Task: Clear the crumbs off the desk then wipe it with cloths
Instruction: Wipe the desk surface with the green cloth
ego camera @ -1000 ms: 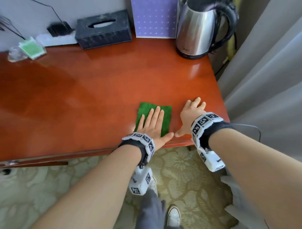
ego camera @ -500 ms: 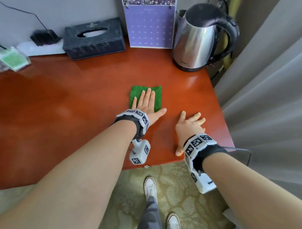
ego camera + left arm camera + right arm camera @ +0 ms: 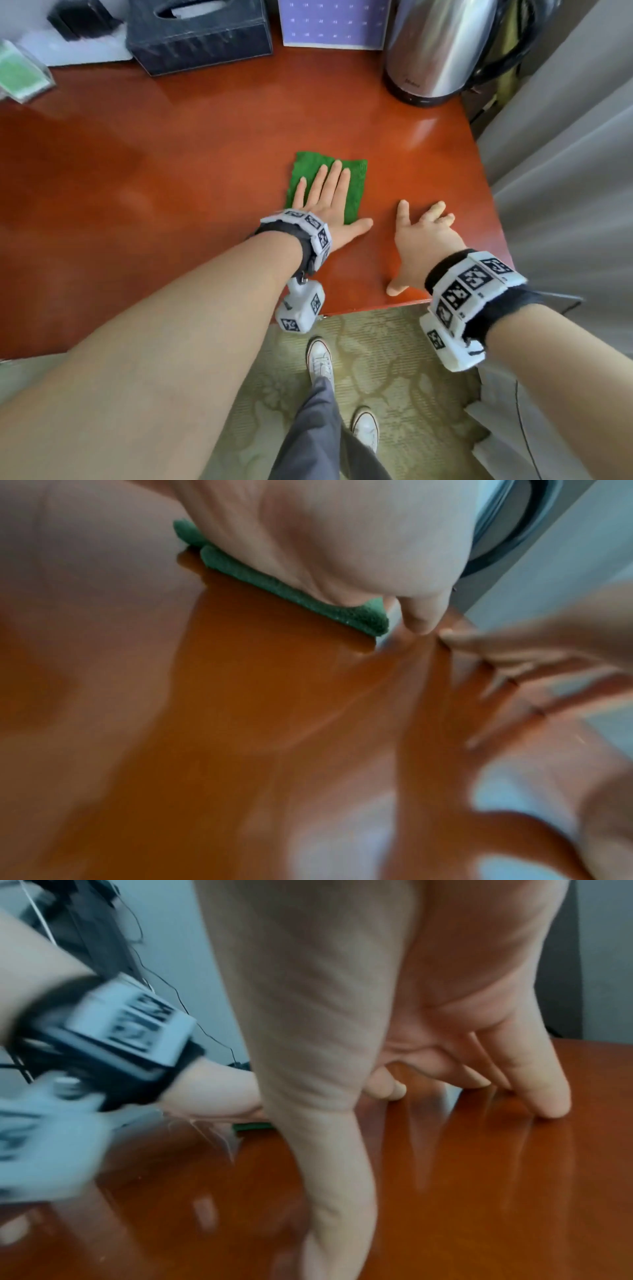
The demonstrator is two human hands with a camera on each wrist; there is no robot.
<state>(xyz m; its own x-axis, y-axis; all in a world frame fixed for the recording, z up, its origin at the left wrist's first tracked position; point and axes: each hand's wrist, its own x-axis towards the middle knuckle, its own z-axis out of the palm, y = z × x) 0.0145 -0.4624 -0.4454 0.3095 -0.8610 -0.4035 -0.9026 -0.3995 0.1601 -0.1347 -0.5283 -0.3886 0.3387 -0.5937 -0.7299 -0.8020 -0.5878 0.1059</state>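
A folded green cloth (image 3: 356, 185) lies on the glossy red-brown desk (image 3: 171, 192), right of centre. My left hand (image 3: 329, 202) presses flat on it with straight fingers, thumb out on the wood. The left wrist view shows the cloth's near edge (image 3: 291, 593) under my palm. My right hand (image 3: 421, 236) rests beside it with spread fingers, fingertips (image 3: 551, 1104) touching the bare wood near the desk's right edge. It holds nothing. I see no crumbs on the surface.
Along the back stand a dark tissue box (image 3: 198, 34), a purple calendar (image 3: 332, 24) and a steel kettle (image 3: 435, 51). A green-filled clear packet (image 3: 20, 75) lies at the back left. Grey curtains (image 3: 565, 154) hang right of the desk.
My left hand has pushed the cloth away from the front edge toward the desk's middle. The right hand has stayed near the front right corner.
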